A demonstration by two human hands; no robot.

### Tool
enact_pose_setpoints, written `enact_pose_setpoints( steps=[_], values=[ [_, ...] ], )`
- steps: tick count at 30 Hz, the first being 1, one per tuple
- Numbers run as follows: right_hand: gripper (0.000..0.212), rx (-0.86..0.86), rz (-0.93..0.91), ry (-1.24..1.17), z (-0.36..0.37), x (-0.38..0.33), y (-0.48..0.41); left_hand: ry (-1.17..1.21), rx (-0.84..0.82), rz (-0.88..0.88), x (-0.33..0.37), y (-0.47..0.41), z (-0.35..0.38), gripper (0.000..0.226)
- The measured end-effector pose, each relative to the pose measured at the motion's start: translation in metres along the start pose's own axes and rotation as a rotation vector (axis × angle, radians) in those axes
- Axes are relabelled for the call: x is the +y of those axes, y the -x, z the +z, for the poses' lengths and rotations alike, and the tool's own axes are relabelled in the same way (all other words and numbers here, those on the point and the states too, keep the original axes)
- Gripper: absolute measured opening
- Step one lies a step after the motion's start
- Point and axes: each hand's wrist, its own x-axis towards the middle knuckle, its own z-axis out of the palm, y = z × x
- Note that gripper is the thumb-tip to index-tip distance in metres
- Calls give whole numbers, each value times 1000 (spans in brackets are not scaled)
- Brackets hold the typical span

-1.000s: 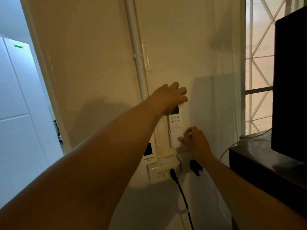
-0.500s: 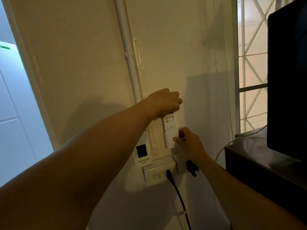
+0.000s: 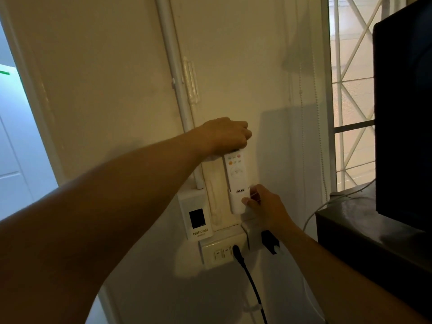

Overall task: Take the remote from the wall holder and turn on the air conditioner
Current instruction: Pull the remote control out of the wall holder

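Remote [image 3: 236, 171]: we have risen partway from wall holder [image 3: 238, 203], base still pocketed. Left hand [image 3: 225, 135] grip now clamped on top; right hand [image 3: 266, 208] pinches holder. Extraction nearly done.

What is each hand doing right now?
Left hand: closed around the top of the remote.
Right hand: gripping the wall holder.

The left hand [image 3: 225, 135], open over the top of the remote [image 3: 236, 173] a second ago, has curled into a grip on it. More of the remote's button face now shows above the wall holder [image 3: 237, 203], which the right hand [image 3: 266, 210] has closed in on.
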Motion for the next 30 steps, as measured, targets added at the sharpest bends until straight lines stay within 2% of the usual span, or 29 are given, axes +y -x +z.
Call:
enact_pose_setpoints(
  steps=[6, 8, 12, 14, 17, 20, 23, 25, 28, 30],
  values=[
    [32, 7, -54, -89, -6, -5, 3, -97, 53, -45, -50, 24, -38, 28],
    [34, 16, -100, -202, -13, -16, 2, -95, 54, -48, -59, 34, -47, 29],
    [23, 31, -126, -484, -30, -56, 1, -80, 59, -25, -61, 57, -56, 29],
    [23, -21, -116, -574, -38, -80, 0, -79, 60, -17, -57, 67, -61, 33],
    [31, -190, -114, -645, -49, -111, 5, -75, 67, -4, -51, 84, -72, 37],
    [45, -336, -133, -599, -55, -137, 18, -50, 102, -8, -44, 105, -89, 40],
    [61, -410, -154, -527, -56, -158, 40, -13, 138, -35, -39, 130, -107, 43],
    [59, -436, -163, -553, -57, -171, 58, 15, 160, -62, -36, 147, -117, 44],
    [54, -427, -164, -612, -61, -190, 86, 244, 292, -206, -28, 172, -125, 52],
    [54, -387, -162, -636, -66, -201, 103, 587, 425, -437, -18, 188, -126, 61]
  ],
)
